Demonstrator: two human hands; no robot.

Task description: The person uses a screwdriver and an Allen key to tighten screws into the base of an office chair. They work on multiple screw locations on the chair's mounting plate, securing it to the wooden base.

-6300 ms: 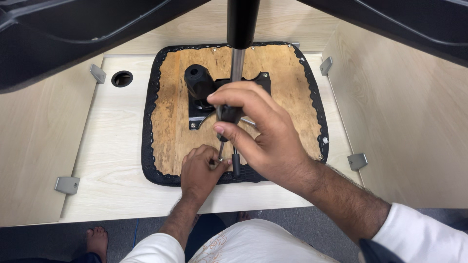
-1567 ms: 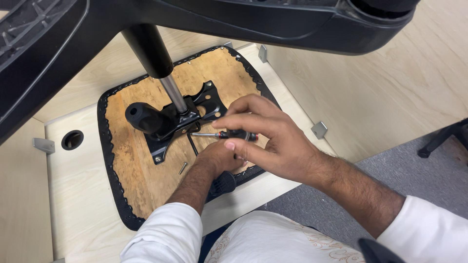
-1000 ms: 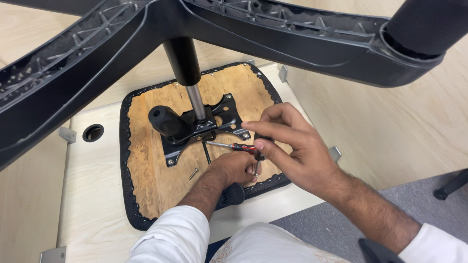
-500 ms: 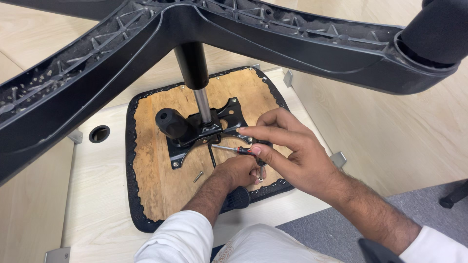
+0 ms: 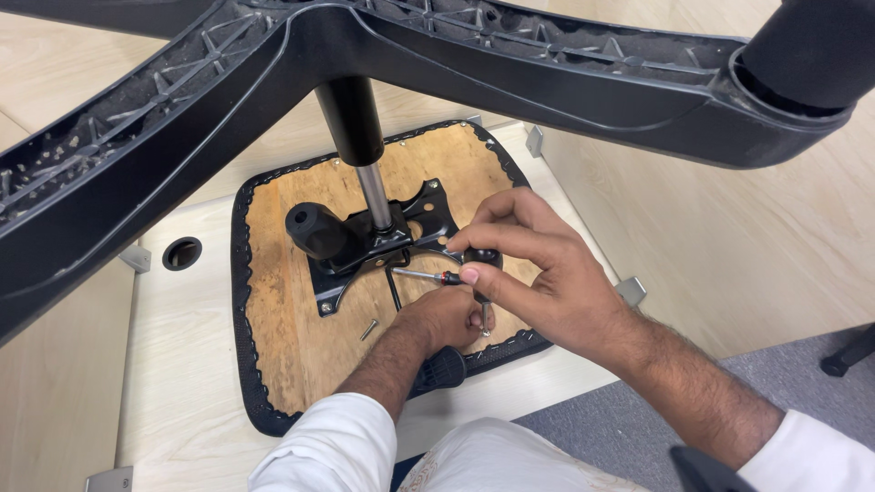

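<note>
Half a second on, little has shifted: both hands hold their places over the upturned seat (image 5: 301, 364), and the view has crept slightly nearer. Right hand (image 5: 547, 282) pinches a small screwdriver (image 5: 436, 275), red-and-black handle between thumb and forefinger, its thin shaft pointing toward 9 o'clock at the black bracket (image 5: 369, 244). Left hand (image 5: 448, 317) lies just below, at 6 o'clock of the tool, fingers curled on the wood; whether it grips anything cannot be told, though a short metal piece, perhaps a screw, stands upright between the two hands near the seat's edge.

Work sits at the 3 o'clock side of the bracket, close to the seat's 4 o'clock rim, where the black fabric is stapled round the wooden board. One loose screw (image 5: 368, 330) lies on the wood at 7 o'clock of the bracket, apart from both hands. From the bracket a steel post (image 5: 374, 196) rises toward 12 o'clock into the black star base (image 5: 510, 55) that fills the top of the view. A black knob (image 5: 314, 228) juts from the bracket at 9 o'clock.

Judged from the steady hands, the fastening at this spot looks unfinished, with the tool poised rather than seated. Seat rests on a pale table (image 5: 173, 364) with a round hole (image 5: 182, 252) at 9 o'clock
</note>
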